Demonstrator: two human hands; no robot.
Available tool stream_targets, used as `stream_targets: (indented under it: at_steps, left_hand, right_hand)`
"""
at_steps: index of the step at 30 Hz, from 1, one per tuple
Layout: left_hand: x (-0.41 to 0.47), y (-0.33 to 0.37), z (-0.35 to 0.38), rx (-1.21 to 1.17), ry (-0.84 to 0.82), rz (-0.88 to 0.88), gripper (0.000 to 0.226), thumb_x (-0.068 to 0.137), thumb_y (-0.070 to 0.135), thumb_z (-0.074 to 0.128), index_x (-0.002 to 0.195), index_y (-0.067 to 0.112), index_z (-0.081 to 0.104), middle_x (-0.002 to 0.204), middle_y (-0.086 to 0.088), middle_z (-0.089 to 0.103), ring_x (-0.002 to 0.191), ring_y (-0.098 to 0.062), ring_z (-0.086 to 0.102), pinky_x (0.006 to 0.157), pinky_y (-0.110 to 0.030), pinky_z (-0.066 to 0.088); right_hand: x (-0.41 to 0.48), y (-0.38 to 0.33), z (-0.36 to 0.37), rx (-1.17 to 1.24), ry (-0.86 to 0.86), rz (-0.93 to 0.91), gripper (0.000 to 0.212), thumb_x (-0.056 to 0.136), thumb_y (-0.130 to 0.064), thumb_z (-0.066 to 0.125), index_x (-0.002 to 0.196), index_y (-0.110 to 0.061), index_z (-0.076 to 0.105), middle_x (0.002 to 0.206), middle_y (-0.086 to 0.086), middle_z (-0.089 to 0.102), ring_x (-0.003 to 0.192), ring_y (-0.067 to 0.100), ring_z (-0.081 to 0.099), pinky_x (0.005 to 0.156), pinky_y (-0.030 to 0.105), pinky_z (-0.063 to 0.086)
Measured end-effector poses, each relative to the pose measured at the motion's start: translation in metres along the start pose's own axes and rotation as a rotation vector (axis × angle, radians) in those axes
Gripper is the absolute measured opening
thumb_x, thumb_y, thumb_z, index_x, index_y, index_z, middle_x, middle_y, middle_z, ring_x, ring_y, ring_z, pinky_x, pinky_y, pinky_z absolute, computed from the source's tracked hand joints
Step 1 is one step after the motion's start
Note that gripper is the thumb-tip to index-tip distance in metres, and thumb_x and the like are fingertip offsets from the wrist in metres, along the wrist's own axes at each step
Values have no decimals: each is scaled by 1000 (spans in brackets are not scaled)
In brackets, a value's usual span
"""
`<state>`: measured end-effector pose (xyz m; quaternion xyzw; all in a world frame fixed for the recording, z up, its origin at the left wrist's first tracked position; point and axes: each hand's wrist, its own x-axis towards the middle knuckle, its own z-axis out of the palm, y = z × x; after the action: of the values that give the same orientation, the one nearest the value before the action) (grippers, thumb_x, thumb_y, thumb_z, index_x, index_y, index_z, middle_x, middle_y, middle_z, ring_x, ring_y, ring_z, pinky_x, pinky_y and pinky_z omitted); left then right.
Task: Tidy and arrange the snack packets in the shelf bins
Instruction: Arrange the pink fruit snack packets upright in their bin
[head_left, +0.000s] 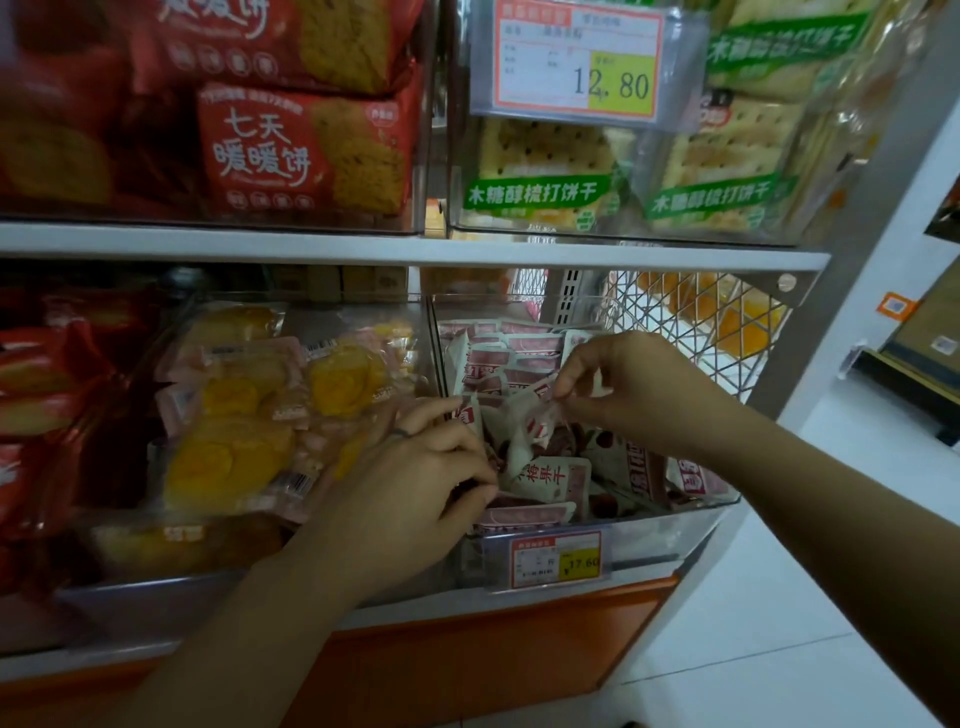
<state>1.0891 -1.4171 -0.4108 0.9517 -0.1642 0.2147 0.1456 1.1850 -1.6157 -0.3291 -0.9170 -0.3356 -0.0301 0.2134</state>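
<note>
A clear plastic bin (675, 525) on the lower shelf holds several small white and red snack packets (553, 475). Some stand in a row at the back (524, 348); others lie loose at the front. My left hand (415, 478) reaches in from the left, its fingers pinched on a packet near the bin's front. My right hand (628, 389) is above the middle of the bin, its thumb and fingers pinching the top edge of a crumpled white packet (535, 415).
To the left, another bin holds yellow cake packets (249, 415). Red biscuit packs (306, 156) and green-labelled cracker packs (540, 176) fill the upper shelf. A price tag (556, 558) hangs on the bin's front. A wire mesh side panel (691, 322) is at right.
</note>
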Motion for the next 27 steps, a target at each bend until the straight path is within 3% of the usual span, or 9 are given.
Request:
stream_targets:
  at_steps: [4, 8, 12, 16, 19, 21, 23, 25, 27]
  left_hand:
    - [-2, 1, 0, -8, 12, 6, 37, 84, 49, 37, 82, 34, 70, 96, 20, 59, 128, -9, 33, 111, -42, 12]
    - [-3, -1, -5, -20, 69, -18, 33, 84, 46, 39, 80, 31, 68, 94, 17, 54, 116, -9, 43, 107, -41, 26]
    - [0, 1, -14, -81, 228, -163, 14, 85, 38, 45, 86, 29, 56, 92, 18, 49, 90, 3, 36, 93, -35, 32]
    - [0, 5, -13, -184, 179, -234, 32, 89, 37, 52, 121, 30, 50, 113, 17, 53, 110, 0, 40, 102, -37, 35]
    - [2, 8, -10, -143, 98, -183, 44, 89, 48, 41, 132, 36, 41, 129, 13, 53, 122, -1, 33, 111, -40, 23]
    - [3, 9, -7, -122, 87, -156, 42, 89, 47, 40, 128, 34, 49, 125, 8, 57, 123, -2, 30, 112, -43, 18]
    - [4, 9, -5, -97, 73, -129, 35, 90, 44, 39, 116, 32, 59, 113, 8, 65, 122, -5, 34, 108, -51, 26]
    - [4, 7, -4, -67, 41, -89, 30, 89, 43, 36, 95, 33, 64, 95, 14, 69, 123, -11, 44, 109, -53, 21]
    - [3, 5, -2, -22, 11, -42, 31, 89, 44, 35, 83, 33, 63, 84, 19, 67, 123, -14, 48, 111, -46, 12]
  right_hand:
    - [5, -5, 6, -30, 143, -197, 8, 81, -25, 69, 83, -22, 62, 104, -1, 56, 101, 15, 49, 84, 27, 39]
    - [4, -11, 8, -1, 3, -238, 14, 88, -29, 60, 82, -30, 48, 79, -3, 66, 76, 17, 62, 72, 38, 51]
    - [5, -3, 21, 55, -77, -209, 18, 91, -29, 57, 78, -35, 46, 81, 0, 64, 77, 18, 61, 73, 40, 51]
    - [10, -1, 24, 133, -120, -171, 11, 91, -25, 57, 82, -29, 52, 80, -5, 61, 77, 10, 58, 69, 26, 45]
    - [12, -2, 31, 91, -195, -193, 5, 91, -25, 56, 89, -21, 57, 81, -5, 61, 76, 10, 58, 70, 30, 46]
    - [11, -3, 33, 61, -236, -216, 9, 91, -27, 57, 91, -18, 60, 81, 1, 62, 75, 14, 59, 69, 34, 48]
    - [6, -2, 35, 74, -287, -233, 10, 90, -28, 57, 87, -20, 61, 75, -4, 60, 66, 4, 55, 61, 26, 46]
    - [-2, 0, 34, 127, -366, -212, 10, 91, -32, 56, 83, -27, 59, 68, -8, 55, 60, 0, 51, 56, 18, 39]
    - [-10, 3, 31, 209, -499, -137, 22, 88, -43, 52, 93, -25, 64, 80, -3, 62, 72, 4, 58, 65, 23, 49]
